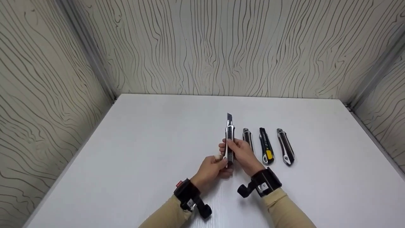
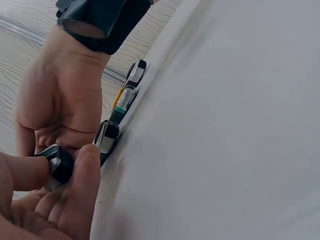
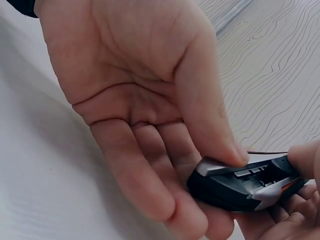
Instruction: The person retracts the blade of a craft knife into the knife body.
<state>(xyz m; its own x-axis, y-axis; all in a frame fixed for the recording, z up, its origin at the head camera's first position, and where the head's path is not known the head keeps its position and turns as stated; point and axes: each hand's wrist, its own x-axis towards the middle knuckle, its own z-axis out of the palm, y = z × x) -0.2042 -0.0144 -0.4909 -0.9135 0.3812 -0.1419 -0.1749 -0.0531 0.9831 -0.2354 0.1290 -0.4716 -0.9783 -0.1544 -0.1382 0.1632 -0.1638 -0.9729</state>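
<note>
Both hands hold a utility knife (image 1: 230, 142) upright over the table, its dark blade out at the top. My right hand (image 1: 245, 155) grips the middle of the handle, thumb along its face. Lower down, my left hand (image 1: 211, 171) pinches the butt end between thumb and fingers. In the left wrist view the dark butt of the knife (image 2: 61, 166) shows between the left fingertips, with the right hand (image 2: 65, 95) behind it. The right wrist view shows the knife's black and silver handle (image 3: 235, 187) under the left thumb; the blade is out of sight there.
Right of the hands, several more cutters lie on the white table (image 1: 142, 136): a dark and silver one (image 1: 247, 134) partly behind the right hand, a black one with a yellow slider (image 1: 266, 147), and another dark and silver one (image 1: 286, 148). Patterned walls (image 1: 202, 47) stand behind and beside the table.
</note>
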